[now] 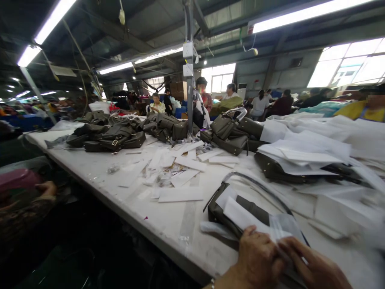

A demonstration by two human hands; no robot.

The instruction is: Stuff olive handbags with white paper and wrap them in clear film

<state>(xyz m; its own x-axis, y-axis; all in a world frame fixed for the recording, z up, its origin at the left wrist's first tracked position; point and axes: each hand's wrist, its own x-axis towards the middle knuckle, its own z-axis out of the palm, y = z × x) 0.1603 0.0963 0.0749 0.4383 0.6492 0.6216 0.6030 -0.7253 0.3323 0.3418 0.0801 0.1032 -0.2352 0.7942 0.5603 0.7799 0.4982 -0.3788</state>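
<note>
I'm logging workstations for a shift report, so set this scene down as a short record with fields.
Left hand: at the near part of the bag, against the white strip
Right hand: beside the left, at a translucent white wrap
Bag: dark, lying on the table, its strap arching above it
White strip: lying along the bag
Table: pale, with loose white pieces mid-table
Farther back: more dark bags in heaps
Right side: piled white sheets, some over dark bags
</note>
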